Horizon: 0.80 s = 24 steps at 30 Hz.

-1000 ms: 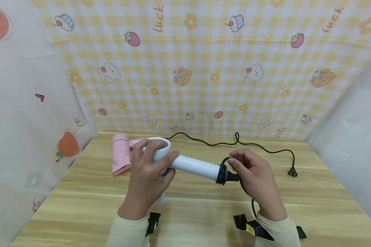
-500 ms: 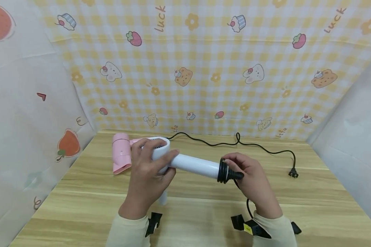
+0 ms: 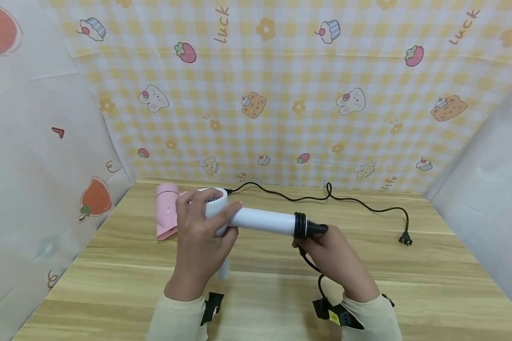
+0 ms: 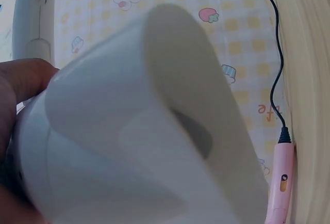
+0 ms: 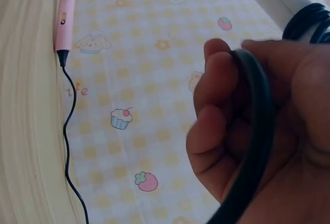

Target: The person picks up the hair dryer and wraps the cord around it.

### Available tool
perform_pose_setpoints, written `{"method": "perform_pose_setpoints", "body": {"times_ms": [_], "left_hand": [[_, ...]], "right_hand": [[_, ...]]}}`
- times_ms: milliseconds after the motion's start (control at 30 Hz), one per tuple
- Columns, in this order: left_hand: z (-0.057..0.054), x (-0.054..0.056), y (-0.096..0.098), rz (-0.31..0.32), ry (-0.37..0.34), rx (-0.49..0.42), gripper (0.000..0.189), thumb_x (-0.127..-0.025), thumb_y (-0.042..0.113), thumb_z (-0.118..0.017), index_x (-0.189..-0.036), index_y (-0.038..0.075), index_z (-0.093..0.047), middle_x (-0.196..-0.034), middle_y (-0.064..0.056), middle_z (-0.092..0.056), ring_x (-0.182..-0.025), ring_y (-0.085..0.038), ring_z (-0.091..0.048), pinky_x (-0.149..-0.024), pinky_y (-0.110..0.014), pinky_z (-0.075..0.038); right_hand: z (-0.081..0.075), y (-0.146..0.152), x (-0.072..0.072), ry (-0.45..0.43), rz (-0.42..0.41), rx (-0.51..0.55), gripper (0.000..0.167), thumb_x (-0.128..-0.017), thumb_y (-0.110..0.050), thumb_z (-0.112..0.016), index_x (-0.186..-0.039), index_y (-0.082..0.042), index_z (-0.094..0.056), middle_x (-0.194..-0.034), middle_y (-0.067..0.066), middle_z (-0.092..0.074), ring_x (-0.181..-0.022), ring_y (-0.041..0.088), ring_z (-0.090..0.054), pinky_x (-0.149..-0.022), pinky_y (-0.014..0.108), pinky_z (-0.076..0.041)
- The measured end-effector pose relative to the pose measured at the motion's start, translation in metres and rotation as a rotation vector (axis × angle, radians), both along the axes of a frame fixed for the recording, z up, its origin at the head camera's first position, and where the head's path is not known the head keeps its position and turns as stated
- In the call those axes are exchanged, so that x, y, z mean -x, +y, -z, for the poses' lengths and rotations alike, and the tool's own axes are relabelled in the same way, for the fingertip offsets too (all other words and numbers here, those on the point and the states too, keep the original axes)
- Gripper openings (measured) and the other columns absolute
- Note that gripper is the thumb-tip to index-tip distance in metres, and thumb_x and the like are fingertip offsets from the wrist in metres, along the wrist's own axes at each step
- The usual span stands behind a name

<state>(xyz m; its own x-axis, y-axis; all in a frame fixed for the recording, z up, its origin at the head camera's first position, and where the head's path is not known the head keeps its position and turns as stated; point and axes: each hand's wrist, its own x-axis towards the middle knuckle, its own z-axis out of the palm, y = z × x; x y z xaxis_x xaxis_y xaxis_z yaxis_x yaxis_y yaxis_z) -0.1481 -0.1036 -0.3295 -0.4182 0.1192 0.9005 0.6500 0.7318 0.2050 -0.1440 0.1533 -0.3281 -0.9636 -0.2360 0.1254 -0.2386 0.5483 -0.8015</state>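
Observation:
My left hand (image 3: 202,241) grips a white hair dryer (image 3: 262,220) around its barrel, above the table. The dryer's handle points right, and its wide nozzle (image 4: 191,95) fills much of the left wrist view. Several turns of black cord (image 3: 300,225) are wound around the handle's end, beside the ribbed strain relief (image 3: 316,229). Just below these coils, my right hand (image 3: 339,260) pinches the cord between thumb and fingers. In the right wrist view, the held cord (image 5: 260,126) curves across the palm, while the coils show at the upper right.
A pink hair dryer (image 3: 166,210) lies at the back left of the wooden table (image 3: 264,303), partly behind my left hand. Its black cord (image 3: 277,194) runs along the back edge to a plug (image 3: 405,238) at the right. A patterned cloth (image 3: 277,94) hangs behind.
My right hand has carried the cord over the handle's end and down to its near underside, moving slightly left. The handle has swung up a little at its right end; my left hand keeps its grip.

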Motion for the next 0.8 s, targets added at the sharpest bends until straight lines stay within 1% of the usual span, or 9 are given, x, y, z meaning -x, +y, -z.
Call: {"method": "perform_pose_setpoints", "body": {"times_ms": [100,200,300,333,467,533,600,700,800], "left_hand": [[0.002,0.001,-0.001,-0.015,-0.032,0.006,0.037,-0.066,-0.001,-0.078,-0.099,0.016,-0.080,-0.114,-0.016,-0.055,-0.107,-0.044,-0.040,-0.095,-0.056,-0.031],[0.002,0.001,-0.001,-0.026,-0.035,0.000,0.039,-0.064,-0.003,-0.079,-0.099,0.015,-0.080,-0.115,-0.015,-0.055,-0.107,-0.042,-0.040,-0.093,-0.057,-0.031],[0.002,0.002,-0.002,-0.035,-0.031,0.000,0.040,-0.063,-0.004,-0.080,-0.098,0.016,-0.080,-0.115,-0.015,-0.055,-0.106,-0.042,-0.040,-0.092,-0.057,-0.032],[0.003,0.002,-0.001,-0.040,-0.027,-0.001,0.041,-0.063,-0.004,-0.080,-0.098,0.016,-0.080,-0.114,-0.015,-0.055,-0.106,-0.042,-0.041,-0.091,-0.057,-0.032],[0.007,0.005,-0.001,-0.067,-0.029,0.011,0.041,-0.062,-0.004,-0.080,-0.098,0.016,-0.079,-0.114,-0.015,-0.056,-0.105,-0.042,-0.041,-0.090,-0.057,-0.034],[0.010,0.007,-0.001,-0.083,-0.033,0.017,0.041,-0.062,-0.003,-0.081,-0.098,0.016,-0.079,-0.113,-0.015,-0.056,-0.105,-0.042,-0.041,-0.089,-0.056,-0.034],[0.012,0.009,-0.001,-0.094,-0.038,0.018,0.042,-0.061,-0.004,-0.081,-0.098,0.016,-0.079,-0.113,-0.015,-0.056,-0.105,-0.042,-0.042,-0.088,-0.056,-0.035],[0.015,0.010,-0.001,-0.107,-0.056,0.024,0.042,-0.061,-0.003,-0.082,-0.098,0.016,-0.079,-0.113,-0.016,-0.056,-0.106,-0.042,-0.042,-0.088,-0.056,-0.035],[0.017,0.011,-0.001,-0.118,-0.079,0.034,0.042,-0.060,-0.002,-0.083,-0.098,0.015,-0.079,-0.114,-0.016,-0.056,-0.106,-0.042,-0.041,-0.089,-0.057,-0.035]], "right_hand": [[0.001,0.001,-0.001,-0.012,-0.055,-0.005,0.012,-0.095,-0.008,-0.062,-0.095,-0.005,-0.074,-0.077,0.001,-0.066,-0.057,0.009,-0.045,-0.054,0.026,-0.040],[0.000,0.002,-0.002,-0.024,-0.086,-0.018,0.015,-0.093,-0.008,-0.063,-0.104,-0.006,-0.073,-0.079,0.001,-0.064,-0.052,0.008,-0.036,-0.048,0.025,-0.035],[-0.002,0.002,-0.004,0.005,-0.122,-0.060,0.017,-0.092,-0.007,-0.063,-0.106,-0.008,-0.073,-0.084,-0.001,-0.066,-0.055,0.007,-0.039,-0.049,0.025,-0.038],[-0.002,0.002,-0.004,0.020,-0.135,-0.085,0.017,-0.092,-0.006,-0.062,-0.105,-0.009,-0.073,-0.083,-0.001,-0.066,-0.054,0.007,-0.040,-0.049,0.025,-0.039],[-0.003,0.001,-0.005,0.038,-0.192,-0.130,0.015,-0.093,-0.005,-0.060,-0.098,-0.011,-0.074,-0.095,-0.002,-0.070,-0.063,0.008,-0.049,-0.052,0.025,-0.042],[-0.003,0.001,-0.006,0.039,-0.217,-0.148,0.014,-0.093,-0.005,-0.060,-0.089,-0.013,-0.071,-0.098,0.000,-0.070,-0.066,0.009,-0.051,-0.054,0.025,-0.042],[-0.002,0.001,-0.006,0.048,-0.242,-0.155,0.018,-0.092,-0.005,-0.060,-0.078,-0.015,-0.064,-0.103,0.000,-0.071,-0.069,0.008,-0.052,-0.055,0.024,-0.043],[-0.002,0.001,-0.007,0.066,-0.261,-0.168,0.025,-0.091,-0.004,-0.060,-0.070,-0.016,-0.052,-0.098,-0.004,-0.070,-0.068,0.006,-0.051,-0.059,0.023,-0.043],[-0.003,0.002,-0.009,0.074,-0.271,-0.166,0.019,-0.089,-0.003,-0.060,-0.076,-0.016,-0.057,-0.078,-0.010,-0.060,-0.063,0.004,-0.046,-0.058,0.023,-0.041]]}}
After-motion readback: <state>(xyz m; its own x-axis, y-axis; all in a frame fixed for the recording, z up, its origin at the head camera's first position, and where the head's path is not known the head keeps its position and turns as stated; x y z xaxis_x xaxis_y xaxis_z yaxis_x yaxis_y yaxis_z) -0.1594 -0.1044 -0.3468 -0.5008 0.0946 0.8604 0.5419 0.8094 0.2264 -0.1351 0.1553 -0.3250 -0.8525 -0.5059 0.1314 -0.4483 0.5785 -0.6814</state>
